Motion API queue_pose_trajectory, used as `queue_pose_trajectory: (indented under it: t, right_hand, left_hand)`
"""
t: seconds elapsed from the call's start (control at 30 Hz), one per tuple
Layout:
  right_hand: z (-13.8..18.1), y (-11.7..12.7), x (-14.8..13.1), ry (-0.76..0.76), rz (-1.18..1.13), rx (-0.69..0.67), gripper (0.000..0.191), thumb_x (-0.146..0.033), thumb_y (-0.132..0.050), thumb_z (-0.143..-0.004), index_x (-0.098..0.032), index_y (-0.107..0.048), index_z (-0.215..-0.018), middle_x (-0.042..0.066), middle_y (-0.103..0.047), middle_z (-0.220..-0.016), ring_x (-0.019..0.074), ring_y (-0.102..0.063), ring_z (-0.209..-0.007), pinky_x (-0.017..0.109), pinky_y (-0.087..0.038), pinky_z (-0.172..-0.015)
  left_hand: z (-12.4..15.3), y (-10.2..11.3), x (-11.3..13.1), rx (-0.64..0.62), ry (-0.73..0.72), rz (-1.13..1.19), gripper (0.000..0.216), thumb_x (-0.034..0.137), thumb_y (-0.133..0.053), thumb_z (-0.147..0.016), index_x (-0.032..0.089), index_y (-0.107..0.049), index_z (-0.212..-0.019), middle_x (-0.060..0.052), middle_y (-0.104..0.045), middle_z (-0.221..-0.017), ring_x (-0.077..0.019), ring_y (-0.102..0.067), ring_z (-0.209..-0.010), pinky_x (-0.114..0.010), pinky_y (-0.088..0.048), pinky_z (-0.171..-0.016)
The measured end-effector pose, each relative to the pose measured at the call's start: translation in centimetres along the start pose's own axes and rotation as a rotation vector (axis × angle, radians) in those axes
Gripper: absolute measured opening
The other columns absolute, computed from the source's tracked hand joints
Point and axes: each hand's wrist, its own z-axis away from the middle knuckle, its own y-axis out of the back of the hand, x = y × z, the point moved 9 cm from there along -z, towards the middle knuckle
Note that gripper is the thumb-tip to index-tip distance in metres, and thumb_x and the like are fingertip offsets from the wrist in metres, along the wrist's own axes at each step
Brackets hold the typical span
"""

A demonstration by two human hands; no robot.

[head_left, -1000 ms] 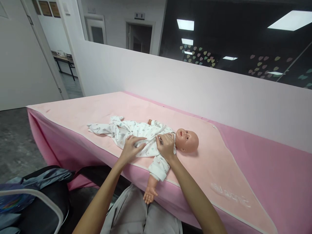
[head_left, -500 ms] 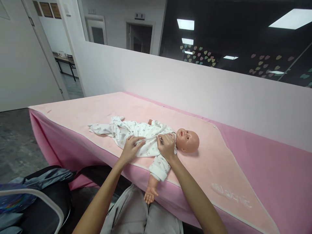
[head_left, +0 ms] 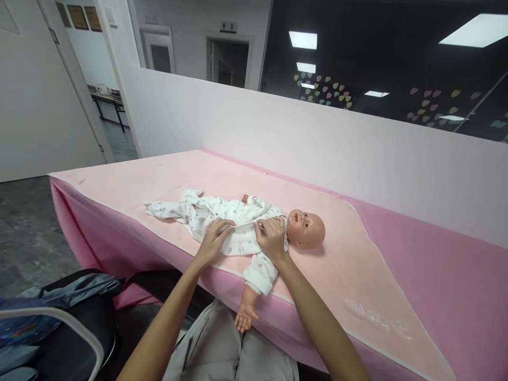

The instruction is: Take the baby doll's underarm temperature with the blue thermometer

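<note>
A baby doll (head_left: 311, 231) lies on its back, its bald head to the right, dressed in a white printed baby romper (head_left: 243, 246). The romper's legs look flat and stretch out to the left. With thumb and fingertips, my left hand (head_left: 214, 241) pinches the garment's front edge around the belly. Nearer the neck, my right hand (head_left: 273, 238) grips the same front edge at the chest, its fingers curled. One doll arm, in a rolled white sleeve, hangs past the table's near edge; the other doll hand shows at the far side.
A peach-pink mat (head_left: 341, 275) covers the table over a darker pink cloth (head_left: 456, 254). Behind it rises a white wall (head_left: 337, 143) with dark glass above. At lower left stands a black chair (head_left: 79, 333) with bags and cloth on it.
My left thumb and fingers have closed together on the romper's front edge, drawing it a little taut. My right hand stays in place on the chest.
</note>
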Motion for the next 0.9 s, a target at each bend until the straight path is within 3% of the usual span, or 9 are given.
queue_pose_trajectory:
  t: [0.3, 0.6, 0.9]
  right_hand:
    - [-0.1, -0.05, -0.15, 0.009, 0.0, -0.012, 0.014, -0.024, -0.048, -0.086, -0.019, -0.057, -0.075, 0.0, -0.058, -0.061, 0.0125, -0.051, -0.061, 0.032, -0.033, -0.079]
    - [-0.22, 0.03, -0.24, 0.009, 0.012, -0.017, 0.016, -0.024, -0.047, -0.087, -0.019, -0.056, -0.075, 0.0, -0.057, -0.06, 0.0128, -0.051, -0.06, 0.032, -0.034, -0.079]
    - [0.05, -0.18, 0.26, -0.017, -0.003, -0.008, 0.014, -0.024, -0.048, -0.086, -0.019, -0.057, -0.075, 0.0, -0.058, -0.061, 0.0124, -0.05, -0.06, 0.032, -0.034, -0.079]
  left_hand:
    - [0.12, 0.0, -0.07, 0.009, 0.012, -0.033, 0.025, 0.039, -0.038, -0.087, 0.022, -0.056, -0.091, -0.003, -0.06, -0.099, -0.0208, -0.049, -0.101, -0.035, -0.031, -0.095]
    - [-0.01, 0.1, -0.03, -0.027, 0.027, 0.007, 0.029, 0.037, -0.041, -0.082, 0.025, -0.066, -0.091, -0.001, -0.066, -0.089, -0.0219, -0.053, -0.093, -0.041, -0.027, -0.1]
    - [0.16, 0.12, 0.64, -0.008, -0.012, -0.091, 0.029, 0.04, -0.054, -0.078, 0.026, -0.067, -0.1, -0.001, -0.06, -0.071, -0.0195, -0.052, -0.076, -0.038, -0.039, -0.086]
